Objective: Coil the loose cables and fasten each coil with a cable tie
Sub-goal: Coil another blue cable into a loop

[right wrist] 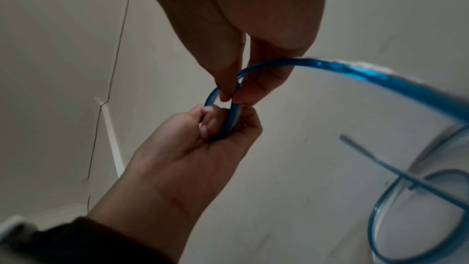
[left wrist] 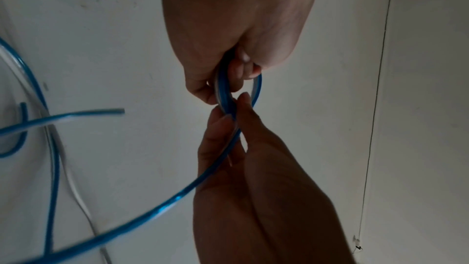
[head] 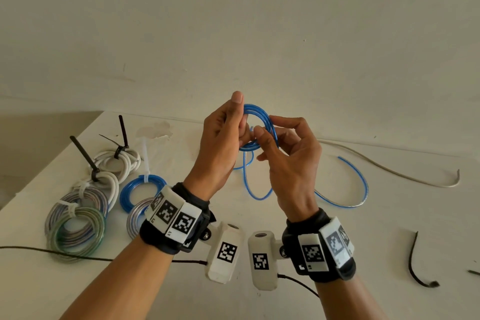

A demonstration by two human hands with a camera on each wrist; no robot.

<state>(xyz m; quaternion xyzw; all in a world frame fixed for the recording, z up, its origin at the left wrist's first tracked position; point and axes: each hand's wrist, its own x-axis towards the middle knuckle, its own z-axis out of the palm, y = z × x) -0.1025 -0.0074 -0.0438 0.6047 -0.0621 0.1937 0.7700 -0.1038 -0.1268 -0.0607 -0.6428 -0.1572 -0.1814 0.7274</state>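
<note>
Both hands up off the worktop [head: 337, 254], mid-coil. Left hand [head: 220, 138] grips the wound loops of the blue cable [head: 255, 112]; right hand [head: 288, 156] pinches the strand at the coil's near edge, thumb against forefinger. Uncoiled tail [head: 358, 179] trails right of the right hand, on the worktop. To do it well, I'd feed each turn the same size, lay it flat on the stack, and have the left thumb clamp it before the right hand lets go. Black cable tie [head: 415, 267] lies right of the right wrist. Finished tied coils [head: 75, 221] lie left of the left wrist. Loop count unclear; wrist views dim, left fingers hide the stack.
</note>
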